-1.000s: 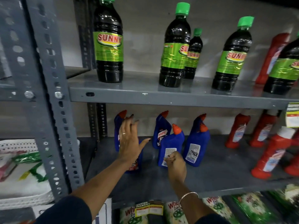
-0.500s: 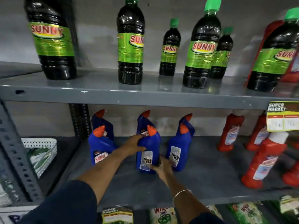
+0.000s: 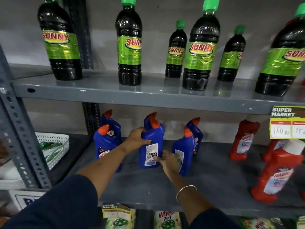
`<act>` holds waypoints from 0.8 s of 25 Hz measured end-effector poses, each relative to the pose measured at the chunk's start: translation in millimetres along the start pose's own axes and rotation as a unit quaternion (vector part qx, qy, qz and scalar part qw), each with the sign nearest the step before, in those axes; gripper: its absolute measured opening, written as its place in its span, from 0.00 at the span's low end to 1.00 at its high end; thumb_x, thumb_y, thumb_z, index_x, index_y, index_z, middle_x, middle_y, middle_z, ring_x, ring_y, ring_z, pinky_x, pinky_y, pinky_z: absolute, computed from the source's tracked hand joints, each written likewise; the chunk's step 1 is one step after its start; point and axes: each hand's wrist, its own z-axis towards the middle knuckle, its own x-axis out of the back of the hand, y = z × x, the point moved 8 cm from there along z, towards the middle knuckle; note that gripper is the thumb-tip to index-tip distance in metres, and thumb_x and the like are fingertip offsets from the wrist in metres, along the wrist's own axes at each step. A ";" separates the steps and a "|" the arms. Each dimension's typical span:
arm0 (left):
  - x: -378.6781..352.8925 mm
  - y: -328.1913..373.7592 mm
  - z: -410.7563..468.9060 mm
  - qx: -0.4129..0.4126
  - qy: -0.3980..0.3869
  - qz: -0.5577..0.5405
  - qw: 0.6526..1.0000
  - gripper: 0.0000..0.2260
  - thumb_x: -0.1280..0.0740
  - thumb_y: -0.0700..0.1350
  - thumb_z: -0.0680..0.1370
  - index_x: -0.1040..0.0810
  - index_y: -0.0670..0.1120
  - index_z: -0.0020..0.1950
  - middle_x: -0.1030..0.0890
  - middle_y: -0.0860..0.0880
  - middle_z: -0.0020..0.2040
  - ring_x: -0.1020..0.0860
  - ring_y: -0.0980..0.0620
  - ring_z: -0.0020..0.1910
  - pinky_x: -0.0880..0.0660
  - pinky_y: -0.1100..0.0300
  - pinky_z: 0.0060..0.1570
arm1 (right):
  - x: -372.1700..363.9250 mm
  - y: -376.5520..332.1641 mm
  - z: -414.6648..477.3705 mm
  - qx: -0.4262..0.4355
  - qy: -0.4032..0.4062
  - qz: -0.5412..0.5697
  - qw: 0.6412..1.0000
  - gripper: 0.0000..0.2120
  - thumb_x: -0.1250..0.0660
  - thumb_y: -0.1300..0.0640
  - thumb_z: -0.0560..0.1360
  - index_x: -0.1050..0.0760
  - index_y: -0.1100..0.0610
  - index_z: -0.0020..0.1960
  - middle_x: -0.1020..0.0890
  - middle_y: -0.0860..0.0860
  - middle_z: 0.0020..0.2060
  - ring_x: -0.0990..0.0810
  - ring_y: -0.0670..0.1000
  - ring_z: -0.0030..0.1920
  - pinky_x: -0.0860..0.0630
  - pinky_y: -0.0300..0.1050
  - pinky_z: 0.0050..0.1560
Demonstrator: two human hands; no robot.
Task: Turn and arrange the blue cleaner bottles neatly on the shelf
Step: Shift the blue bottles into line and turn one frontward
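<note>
The left hand [image 3: 137,138] grips the upper body of the middle blue plastic cleaner bottle with an orange angled cap [image 3: 151,142], while the right hand [image 3: 166,160] pinches its lower edge, fingers on the white back label. The bottle stands upright on the grey metal middle shelf [image 3: 206,182], label facing outward. Another blue bottle's cap shows directly behind it. Two blue bottles [image 3: 105,142] stand just to its left, two more [image 3: 185,152] just to its right. Red cleaner bottles [image 3: 242,141] stand well apart on the right. Dark bottles with green caps [image 3: 129,45] line the shelf above.
</note>
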 end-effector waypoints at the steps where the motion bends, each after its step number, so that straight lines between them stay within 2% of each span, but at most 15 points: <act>1: 4.2 0.6 1.9 0.011 0.031 0.005 0.999 0.17 0.27 0.42 0.68 0.27 0.41 0.53 0.23 0.47 0.47 0.23 0.50 0.44 0.30 0.67 0.34 | 2.7 -4.3 -0.9 -0.002 0.024 0.015 1.000 0.16 0.28 0.65 0.68 0.24 0.66 0.55 0.16 0.61 0.51 0.18 0.59 0.51 0.22 0.51 0.52; 3: 11.7 0.4 5.5 0.041 0.089 -0.008 0.995 0.19 0.26 0.45 0.65 0.28 0.41 0.50 0.22 0.45 0.47 0.23 0.48 0.42 0.27 0.61 0.36 | 2.4 -18.0 -7.7 0.016 0.055 0.009 0.998 0.23 0.26 0.62 0.66 0.26 0.60 0.59 0.17 0.56 0.53 0.18 0.56 0.54 0.21 0.45 0.50; 4: 15.4 1.8 7.0 0.056 0.110 -0.015 0.992 0.20 0.25 0.46 0.64 0.28 0.42 0.50 0.21 0.44 0.48 0.23 0.46 0.43 0.26 0.58 0.38 | -2.9 -23.9 -10.8 0.023 0.052 0.002 0.998 0.29 0.24 0.58 0.65 0.29 0.59 0.63 0.19 0.55 0.57 0.20 0.55 0.57 0.21 0.43 0.52; 6: 18.3 6.8 8.8 0.076 0.129 -0.014 0.989 0.23 0.25 0.48 0.62 0.28 0.41 0.51 0.21 0.42 0.49 0.23 0.45 0.42 0.26 0.56 0.39 | -18.6 -31.9 -16.4 0.019 0.032 -0.047 0.998 0.45 0.23 0.51 0.62 0.41 0.60 0.72 0.30 0.56 0.69 0.32 0.55 0.69 0.29 0.46 0.66; 8: 16.5 13.3 9.7 0.083 0.123 -0.001 0.989 0.24 0.26 0.48 0.63 0.29 0.40 0.53 0.21 0.41 0.51 0.25 0.47 0.41 0.27 0.57 0.37 | -28.5 -37.2 -21.3 0.008 0.037 -0.098 0.995 0.54 0.23 0.46 0.62 0.51 0.62 0.75 0.41 0.56 0.75 0.43 0.54 0.75 0.38 0.48 0.72; 10: 13.9 20.4 9.7 0.075 0.106 0.011 0.991 0.23 0.26 0.47 0.64 0.28 0.39 0.54 0.20 0.41 0.52 0.25 0.47 0.41 0.28 0.58 0.38 | -26.2 -40.9 -22.7 -0.002 0.070 -0.108 0.992 0.51 0.23 0.50 0.63 0.50 0.61 0.74 0.39 0.56 0.73 0.40 0.55 0.73 0.33 0.51 0.71; 13: 15.9 21.8 6.4 0.068 0.065 -0.017 0.995 0.19 0.27 0.47 0.67 0.25 0.39 0.52 0.20 0.42 0.47 0.21 0.45 0.43 0.22 0.56 0.38 | -22.3 -43.6 -18.2 -0.001 0.059 -0.032 0.998 0.34 0.27 0.62 0.65 0.38 0.59 0.67 0.25 0.58 0.62 0.24 0.57 0.60 0.23 0.54 0.59; 15: 21.5 14.0 0.5 0.072 0.025 -0.121 0.990 0.12 0.29 0.44 0.71 0.25 0.39 0.50 0.21 0.42 0.44 0.20 0.46 0.40 0.20 0.60 0.34 | -21.6 -41.3 -12.4 -0.010 0.002 0.043 0.999 0.29 0.29 0.67 0.65 0.33 0.60 0.64 0.23 0.60 0.58 0.22 0.59 0.56 0.23 0.55 0.58; 17: 26.6 3.5 -6.5 0.063 -0.010 -0.223 0.973 0.07 0.32 0.39 0.73 0.26 0.41 0.50 0.23 0.45 0.44 0.22 0.51 0.41 0.22 0.64 0.36 | -22.9 -37.3 -7.9 -0.024 -0.082 0.082 0.993 0.28 0.28 0.68 0.66 0.32 0.61 0.64 0.24 0.62 0.60 0.24 0.61 0.59 0.26 0.58 0.63; 18: 29.1 -2.8 -9.2 0.056 -0.020 -0.253 0.966 0.10 0.33 0.37 0.74 0.27 0.41 0.54 0.24 0.45 0.48 0.23 0.51 0.46 0.23 0.63 0.41 | -25.9 -35.5 -8.1 -0.031 -0.136 0.105 0.985 0.28 0.29 0.69 0.67 0.32 0.61 0.64 0.25 0.63 0.61 0.25 0.61 0.61 0.29 0.59 0.65; 20: 25.8 -14.1 -12.4 0.052 -0.059 -0.287 0.955 0.23 0.33 0.35 0.73 0.35 0.43 0.66 0.28 0.46 0.59 0.28 0.48 0.59 0.27 0.54 0.55 | -32.1 -31.4 -11.3 -0.042 -0.233 0.149 0.960 0.27 0.31 0.71 0.69 0.33 0.61 0.66 0.25 0.62 0.64 0.27 0.61 0.64 0.32 0.61 0.68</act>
